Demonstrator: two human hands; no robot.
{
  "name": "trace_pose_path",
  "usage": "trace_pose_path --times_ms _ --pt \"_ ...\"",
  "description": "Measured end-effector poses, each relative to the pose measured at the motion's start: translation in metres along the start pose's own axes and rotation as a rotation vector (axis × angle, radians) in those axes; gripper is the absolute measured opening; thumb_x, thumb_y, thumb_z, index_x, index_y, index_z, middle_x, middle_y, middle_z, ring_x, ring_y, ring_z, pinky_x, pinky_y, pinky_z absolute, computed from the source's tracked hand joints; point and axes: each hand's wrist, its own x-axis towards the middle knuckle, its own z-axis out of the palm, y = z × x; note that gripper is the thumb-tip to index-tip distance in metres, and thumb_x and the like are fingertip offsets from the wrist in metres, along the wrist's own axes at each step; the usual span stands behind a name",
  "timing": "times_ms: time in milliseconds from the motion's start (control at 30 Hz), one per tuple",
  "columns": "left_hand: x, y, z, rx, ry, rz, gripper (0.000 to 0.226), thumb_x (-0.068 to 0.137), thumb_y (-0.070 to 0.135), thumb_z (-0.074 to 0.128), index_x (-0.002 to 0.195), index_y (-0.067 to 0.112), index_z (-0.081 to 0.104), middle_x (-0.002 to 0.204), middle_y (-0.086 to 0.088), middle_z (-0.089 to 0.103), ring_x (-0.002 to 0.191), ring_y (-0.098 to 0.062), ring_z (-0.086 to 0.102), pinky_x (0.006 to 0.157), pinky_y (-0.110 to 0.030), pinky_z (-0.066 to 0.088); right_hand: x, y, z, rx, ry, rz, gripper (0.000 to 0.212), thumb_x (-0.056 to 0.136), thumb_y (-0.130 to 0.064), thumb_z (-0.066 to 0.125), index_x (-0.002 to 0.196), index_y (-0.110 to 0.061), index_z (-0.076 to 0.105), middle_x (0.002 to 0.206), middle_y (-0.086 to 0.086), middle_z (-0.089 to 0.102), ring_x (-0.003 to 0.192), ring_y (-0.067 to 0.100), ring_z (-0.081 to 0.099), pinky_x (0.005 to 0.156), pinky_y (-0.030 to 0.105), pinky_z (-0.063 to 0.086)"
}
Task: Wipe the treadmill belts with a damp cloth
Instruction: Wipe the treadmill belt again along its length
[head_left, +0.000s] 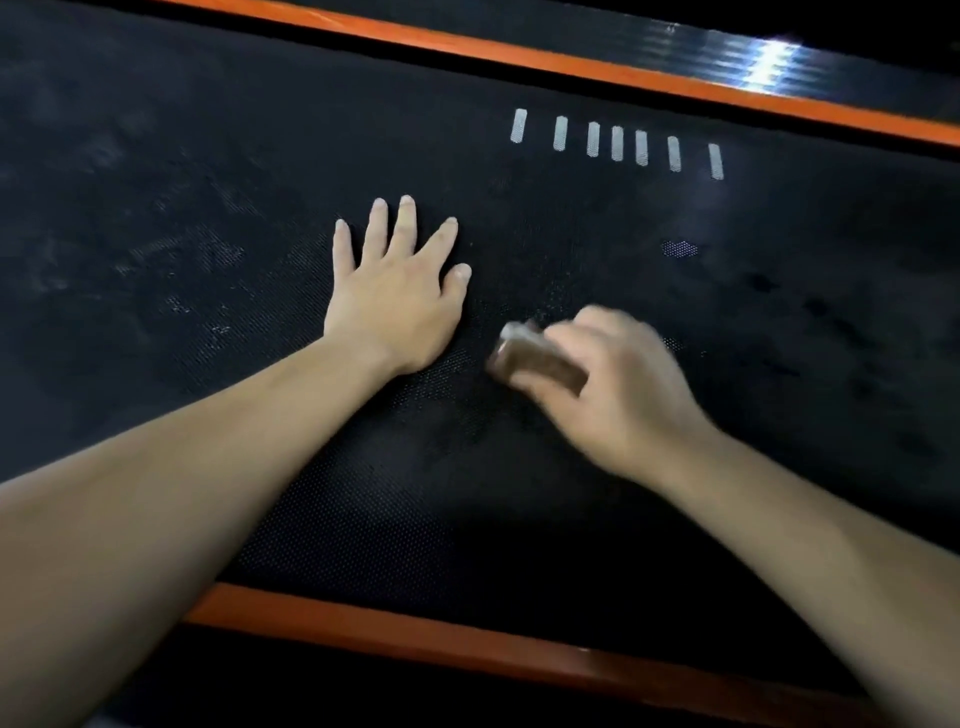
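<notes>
In the middle of the black treadmill belt I see the cloth, a small brownish folded wad, lying on the textured surface under the right hand. That hand's fingers curl over the cloth and grip it. Both are blurred, so I cannot make out the hold more closely. Just to its left, the left hand lies flat on the belt, palm down, fingers straight and spread, holding nothing. Dull greyish smudges mark the belt's left part. Farther out, a row of seven short white marks sits near the far orange strip. A near orange strip borders the belt's closer edge. A glare shines on the dark rail beyond.
</notes>
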Motion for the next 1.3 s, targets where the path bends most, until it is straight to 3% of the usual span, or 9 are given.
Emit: trace_pose_path --times_ms 100,300,567,700,800,867,1067,1233,1300 --pt "-0.001 -0.001 0.0 -0.009 -0.003 -0.001 0.059 0.108 0.052 0.021 0.164 0.033 0.018 0.174 -0.01 0.002 0.159 -0.031 -0.008 0.126 -0.057 -0.007 0.009 0.011 -0.001 -0.083 0.118 0.192 0.033 0.089 -0.052 0.063 0.078 -0.023 0.055 0.076 -0.007 0.042 0.071 0.026 0.053 0.065 0.032 0.033" --pt "-0.003 0.001 -0.001 -0.011 0.011 -0.014 0.058 0.108 0.052 0.024 0.162 0.032 0.024 0.173 -0.01 0.006 0.16 -0.031 -0.004 0.127 -0.056 -0.006 -0.037 -0.027 0.003 -0.08 0.029 -0.052 0.055 0.092 -0.071 0.044 0.085 -0.019 0.062 0.082 -0.006 0.05 0.078 0.018 0.053 0.074 0.036 0.044" --pt "-0.008 0.002 -0.004 -0.046 0.022 -0.027 0.057 0.108 0.051 0.026 0.162 0.031 0.028 0.173 -0.008 0.009 0.16 -0.027 -0.002 0.127 -0.054 -0.005 -0.028 -0.014 -0.014 -0.122 0.072 0.035 0.035 0.09 -0.052 0.061 0.08 -0.018 0.058 0.084 -0.006 0.042 0.077 0.015 0.041 0.067 0.031 0.036" --pt "-0.008 0.01 -0.007 -0.071 -0.001 -0.065 0.056 0.108 0.051 0.028 0.161 0.031 0.029 0.173 -0.009 0.009 0.16 -0.029 -0.003 0.127 -0.057 -0.006 -0.043 -0.018 -0.005 0.002 0.005 -0.111 0.033 0.093 -0.052 0.056 0.078 -0.026 0.043 0.082 -0.008 0.04 0.072 0.014 0.042 0.064 0.029 0.034" --pt "-0.01 0.024 -0.005 -0.093 -0.011 -0.096 0.054 0.107 0.05 0.033 0.157 0.03 0.035 0.172 -0.013 0.011 0.159 -0.035 -0.002 0.125 -0.062 -0.006 -0.003 0.023 -0.02 -0.108 0.05 0.061 0.036 0.094 -0.054 0.056 0.08 -0.022 0.054 0.082 -0.004 0.047 0.074 0.021 0.052 0.058 0.03 0.031" --pt "-0.008 0.034 -0.003 -0.091 -0.002 -0.109 0.052 0.107 0.049 0.034 0.156 0.03 0.037 0.172 -0.015 0.012 0.159 -0.037 -0.002 0.123 -0.065 -0.007 0.011 0.036 -0.024 -0.145 0.075 0.235 0.034 0.095 -0.052 0.059 0.081 -0.023 0.048 0.085 -0.004 0.046 0.077 0.021 0.053 0.057 0.03 0.027" --pt "0.026 0.065 0.0 -0.166 0.005 -0.107 0.051 0.106 0.046 0.033 0.155 0.034 0.037 0.173 -0.009 0.011 0.159 -0.033 -0.005 0.119 -0.07 -0.012 -0.034 0.014 -0.016 0.021 -0.031 -0.09 0.037 0.092 -0.055 0.054 0.078 -0.021 0.054 0.079 -0.008 0.042 0.068 0.015 0.045 0.062 0.028 0.031" --pt "0.03 0.068 0.011 -0.089 0.026 -0.105 0.053 0.106 0.047 0.027 0.157 0.033 0.031 0.173 -0.011 0.008 0.159 -0.036 -0.006 0.118 -0.073 -0.009 0.029 0.075 -0.026 -0.139 0.09 0.265 0.035 0.093 -0.053 0.061 0.079 -0.025 0.044 0.084 -0.002 0.045 0.079 0.025 0.052 0.065 0.032 0.03" --pt "0.029 0.068 0.011 -0.081 0.033 -0.097 0.053 0.107 0.046 0.026 0.158 0.032 0.03 0.173 -0.012 0.008 0.158 -0.037 -0.006 0.118 -0.073 -0.009 0.018 0.065 -0.021 -0.117 0.119 0.193 0.036 0.091 -0.052 0.064 0.079 -0.026 0.042 0.084 -0.003 0.044 0.076 0.02 0.047 0.064 0.031 0.03"
